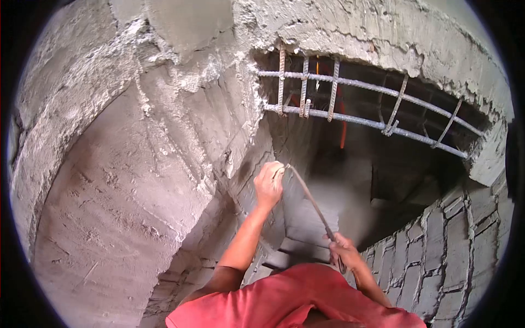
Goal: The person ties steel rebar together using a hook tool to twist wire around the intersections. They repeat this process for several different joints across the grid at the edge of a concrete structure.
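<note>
A long, thin brown rod (pixel 310 198) slants in front of my red shirt, from upper left down to the right. My right hand (pixel 344 251) is wrapped round its lower part, and a short end sticks out below the fist. At the upper end, the fingers of my left hand (pixel 269 183) are pinched together against the rod's tip. Whether the rod is wood or metal cannot be made out. Just behind my left hand rises a rough grey wall of mortar (pixel 246 164).
Above my hands, bare steel reinforcing bars (pixel 361 119) cross an opening under a broken concrete edge (pixel 383 38). An orange strip (pixel 343 134) hangs behind the bars. Brickwork (pixel 437 246) lies at the lower right. A plastered curved surface (pixel 120 191) fills the left.
</note>
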`<state>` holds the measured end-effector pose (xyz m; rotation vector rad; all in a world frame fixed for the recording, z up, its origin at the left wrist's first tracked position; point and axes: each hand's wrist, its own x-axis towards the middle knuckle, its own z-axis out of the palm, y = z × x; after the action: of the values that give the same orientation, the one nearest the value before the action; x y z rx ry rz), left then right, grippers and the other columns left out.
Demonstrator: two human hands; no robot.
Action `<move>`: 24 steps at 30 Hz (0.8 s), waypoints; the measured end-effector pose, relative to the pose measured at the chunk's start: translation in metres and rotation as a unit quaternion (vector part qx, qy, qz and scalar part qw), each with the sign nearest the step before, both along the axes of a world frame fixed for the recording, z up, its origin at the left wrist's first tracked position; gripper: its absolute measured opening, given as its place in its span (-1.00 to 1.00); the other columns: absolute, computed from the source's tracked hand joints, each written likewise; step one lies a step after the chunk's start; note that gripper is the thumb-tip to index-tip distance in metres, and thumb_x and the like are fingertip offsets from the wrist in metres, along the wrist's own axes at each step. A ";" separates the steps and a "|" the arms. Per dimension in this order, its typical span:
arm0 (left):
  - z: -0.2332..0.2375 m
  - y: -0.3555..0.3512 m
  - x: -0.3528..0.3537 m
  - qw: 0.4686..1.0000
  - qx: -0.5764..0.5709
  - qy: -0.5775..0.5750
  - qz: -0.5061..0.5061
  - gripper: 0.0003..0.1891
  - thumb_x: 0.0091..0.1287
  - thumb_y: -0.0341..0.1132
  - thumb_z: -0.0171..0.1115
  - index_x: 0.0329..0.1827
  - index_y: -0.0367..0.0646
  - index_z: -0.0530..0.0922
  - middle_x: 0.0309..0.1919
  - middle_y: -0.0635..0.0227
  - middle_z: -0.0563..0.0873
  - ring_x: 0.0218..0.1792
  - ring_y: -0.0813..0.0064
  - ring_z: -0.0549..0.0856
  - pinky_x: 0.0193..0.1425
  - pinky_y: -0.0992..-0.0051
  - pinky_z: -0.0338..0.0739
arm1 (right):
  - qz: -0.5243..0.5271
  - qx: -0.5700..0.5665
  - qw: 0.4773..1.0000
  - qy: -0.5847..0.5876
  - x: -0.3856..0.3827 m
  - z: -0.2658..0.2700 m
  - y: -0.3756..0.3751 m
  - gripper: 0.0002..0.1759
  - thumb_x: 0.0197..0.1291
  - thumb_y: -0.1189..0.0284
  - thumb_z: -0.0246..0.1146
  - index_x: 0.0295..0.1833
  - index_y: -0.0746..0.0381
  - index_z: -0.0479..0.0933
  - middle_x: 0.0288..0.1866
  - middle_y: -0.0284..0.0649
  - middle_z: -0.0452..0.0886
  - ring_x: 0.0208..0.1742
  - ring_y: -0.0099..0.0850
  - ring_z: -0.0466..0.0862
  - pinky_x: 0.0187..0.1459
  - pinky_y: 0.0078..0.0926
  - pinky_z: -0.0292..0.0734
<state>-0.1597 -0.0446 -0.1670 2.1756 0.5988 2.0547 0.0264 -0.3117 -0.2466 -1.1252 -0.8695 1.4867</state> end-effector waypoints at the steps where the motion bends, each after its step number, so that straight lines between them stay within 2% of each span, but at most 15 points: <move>1: -0.004 0.003 -0.006 0.993 -0.064 0.099 -0.031 -0.94 0.37 -0.49 0.21 -0.17 -0.27 0.61 -0.19 0.07 0.73 -0.27 0.13 0.73 -0.15 0.34 0.61 | -0.037 0.042 0.959 -0.276 -0.003 0.013 -0.003 -0.62 0.33 0.35 0.30 0.22 0.17 0.52 -0.54 -0.40 0.46 -0.60 -0.60 0.44 -0.53 -0.51 0.35; 3: -0.018 0.007 -0.019 0.946 -0.158 0.274 -0.079 -0.86 0.36 -0.39 0.22 -0.26 -0.31 0.61 -0.24 0.07 0.72 -0.20 0.04 0.72 -0.11 0.28 0.59 | -0.008 -0.025 0.967 -0.255 0.016 -0.010 -0.009 -0.62 0.31 0.36 0.31 0.22 0.16 0.52 -0.52 -0.40 0.49 -0.57 -0.60 0.46 -0.51 -0.52 0.36; 6: -0.071 -0.010 -0.026 0.892 -0.236 0.371 -0.108 -0.85 0.37 -0.33 0.17 -0.26 -0.25 0.62 -0.27 0.06 0.69 -0.16 -0.06 0.67 -0.09 0.17 0.57 | 0.043 -0.093 0.965 -0.240 0.046 -0.046 -0.032 -0.65 0.29 0.41 0.30 0.18 0.16 0.55 -0.50 -0.43 0.50 -0.48 -0.61 0.51 -0.42 -0.56 0.43; 8: -0.116 -0.030 -0.022 0.866 -0.290 0.389 -0.120 -0.82 0.39 -0.31 0.13 -0.27 -0.24 0.60 -0.31 0.06 0.68 -0.20 -0.04 0.66 -0.10 0.20 0.56 | 0.082 -0.134 0.953 -0.258 0.052 -0.099 -0.054 -0.69 0.30 0.33 0.29 0.09 0.22 0.63 -0.48 -0.26 0.60 -0.48 -0.43 0.62 -0.43 -0.37 0.51; 9: -0.141 -0.041 -0.018 0.861 -0.318 0.356 -0.175 -0.82 0.39 -0.32 0.13 -0.27 -0.25 0.60 -0.32 0.05 0.67 -0.22 -0.02 0.66 -0.11 0.20 0.55 | 0.129 -0.077 0.878 -0.455 0.051 -0.125 -0.066 -0.68 0.29 0.28 0.25 0.04 0.24 0.65 -0.39 -0.13 0.67 -0.37 -0.25 0.68 -0.31 -0.22 0.56; 10: -0.162 -0.053 -0.014 0.852 -0.345 0.322 -0.228 -0.82 0.39 -0.32 0.12 -0.27 -0.26 0.59 -0.33 0.04 0.66 -0.23 0.00 0.66 -0.12 0.21 0.54 | 0.170 -0.016 0.758 -0.630 0.046 -0.145 -0.079 -0.65 0.29 0.22 0.22 -0.01 0.26 0.67 -0.30 0.00 0.73 -0.26 -0.06 0.74 -0.19 -0.08 0.61; 11: -0.170 -0.065 -0.007 0.833 -0.346 0.355 -0.246 -0.83 0.38 -0.33 0.12 -0.27 -0.26 0.59 -0.33 0.05 0.66 -0.24 0.02 0.66 -0.12 0.21 0.55 | 0.159 -0.156 0.770 -0.598 0.037 -0.149 -0.087 -0.56 0.28 0.13 0.16 -0.05 0.30 0.67 -0.12 0.16 0.71 -0.04 0.14 0.69 0.05 0.07 0.57; 12: -0.172 -0.077 0.002 0.815 -0.345 0.385 -0.262 -0.83 0.38 -0.33 0.13 -0.27 -0.25 0.59 -0.34 0.05 0.66 -0.25 0.03 0.67 -0.11 0.22 0.55 | 0.180 -0.164 0.762 -0.601 0.034 -0.157 -0.097 -0.69 0.21 0.27 0.22 -0.13 0.26 0.71 -0.08 0.09 0.72 -0.04 0.07 0.72 0.04 0.03 0.59; 14: -0.180 -0.106 0.026 0.794 -0.376 0.387 -0.282 -0.85 0.37 -0.34 0.14 -0.27 -0.22 0.61 -0.24 0.12 0.71 -0.17 0.05 0.68 -0.07 0.21 0.57 | 0.170 -0.142 0.825 -0.520 0.034 -0.148 -0.120 -0.70 0.21 0.34 0.17 -0.09 0.27 0.70 -0.11 0.09 0.72 -0.04 0.08 0.71 0.02 0.03 0.59; 16: -0.192 -0.133 0.054 0.707 -0.374 0.490 -0.348 -0.85 0.36 -0.30 0.17 -0.20 -0.17 0.64 -0.13 0.15 0.71 -0.06 0.06 0.66 0.04 0.18 0.56 | 0.085 -0.159 0.860 -0.476 0.035 -0.151 -0.148 -0.70 0.20 0.39 0.15 -0.07 0.31 0.67 -0.13 0.15 0.71 -0.04 0.07 0.71 -0.01 0.02 0.61; 17: -0.244 -0.153 0.082 0.686 -0.299 0.466 -0.471 -0.77 0.38 -0.21 0.19 -0.10 -0.17 0.66 -0.12 0.14 0.73 -0.02 0.12 0.68 0.12 0.22 0.55 | 0.135 -0.169 0.804 -0.553 0.050 -0.196 -0.167 -0.73 0.19 0.44 0.14 -0.08 0.32 0.65 -0.12 0.20 0.69 -0.04 0.11 0.70 -0.02 0.00 0.62; 18: -0.291 -0.164 0.103 0.650 -0.217 0.434 -0.585 -0.68 0.39 -0.12 0.21 -0.01 -0.18 0.68 -0.10 0.13 0.75 0.01 0.19 0.70 0.20 0.26 0.53 | 0.140 -0.165 0.801 -0.558 0.064 -0.237 -0.189 -0.73 0.19 0.44 0.14 -0.08 0.32 0.65 -0.12 0.20 0.69 -0.04 0.11 0.70 -0.02 0.00 0.62; 20: -0.173 -0.198 0.112 0.633 -0.142 0.470 -0.599 -0.60 0.36 -0.12 0.25 0.13 -0.19 0.65 0.09 0.10 0.70 0.15 0.11 0.64 0.33 0.21 0.46 | -0.061 -0.235 0.753 -0.611 0.088 -0.284 -0.222 -0.78 0.20 0.49 0.12 -0.16 0.32 0.65 -0.16 0.22 0.69 -0.05 0.12 0.69 -0.05 -0.02 0.61; 21: -0.165 -0.189 0.116 0.638 -0.141 0.464 -0.598 -0.60 0.36 -0.12 0.25 0.13 -0.19 0.65 0.09 0.10 0.70 0.15 0.11 0.64 0.33 0.21 0.46 | -0.221 -0.255 0.784 -0.521 0.074 -0.205 -0.205 -0.81 0.23 0.46 0.15 -0.19 0.33 0.61 -0.30 0.17 0.67 -0.15 0.20 0.66 -0.11 -0.01 0.56; 24: -0.148 -0.156 0.124 0.783 -0.237 0.353 -0.453 -0.62 0.32 -0.16 0.29 0.13 -0.12 0.64 0.16 0.15 0.66 0.18 0.08 0.61 0.30 0.18 0.47 | -0.329 -0.172 0.755 -0.541 0.081 -0.127 -0.181 -0.78 0.26 0.38 0.24 -0.15 0.34 0.53 -0.46 -0.02 0.59 -0.28 0.03 0.67 -0.22 -0.08 0.50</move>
<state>-0.0354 -0.2009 -0.3153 2.1699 0.0148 0.5180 0.1069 -0.4930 -0.3731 -2.3590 -0.7675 0.2796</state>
